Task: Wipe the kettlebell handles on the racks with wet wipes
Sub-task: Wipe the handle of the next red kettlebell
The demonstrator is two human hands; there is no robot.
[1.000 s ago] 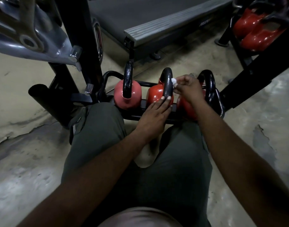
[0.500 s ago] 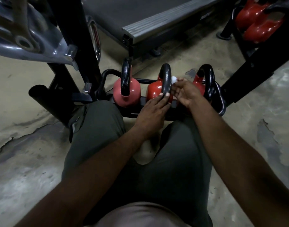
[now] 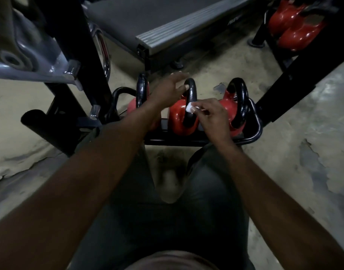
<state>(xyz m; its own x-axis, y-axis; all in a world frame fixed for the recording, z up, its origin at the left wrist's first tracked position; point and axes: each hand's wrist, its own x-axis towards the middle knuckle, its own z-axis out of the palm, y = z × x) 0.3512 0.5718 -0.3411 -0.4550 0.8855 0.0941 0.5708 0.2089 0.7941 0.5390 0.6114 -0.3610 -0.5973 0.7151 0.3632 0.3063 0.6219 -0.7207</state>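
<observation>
On the low black steel rack (image 3: 177, 142), the black looped handle (image 3: 192, 92) of the middle red kettlebell (image 3: 177, 117) is touched near its top by the left hand (image 3: 172, 85), fingers straight and apparently empty. A small white wet wipe (image 3: 189, 109) is pinched against the handle by the right hand (image 3: 212, 114). Rubbed hard, so small a wad could be dropped.

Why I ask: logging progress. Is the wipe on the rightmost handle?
No, the right hand pinches the wipe against the middle handle.
</observation>
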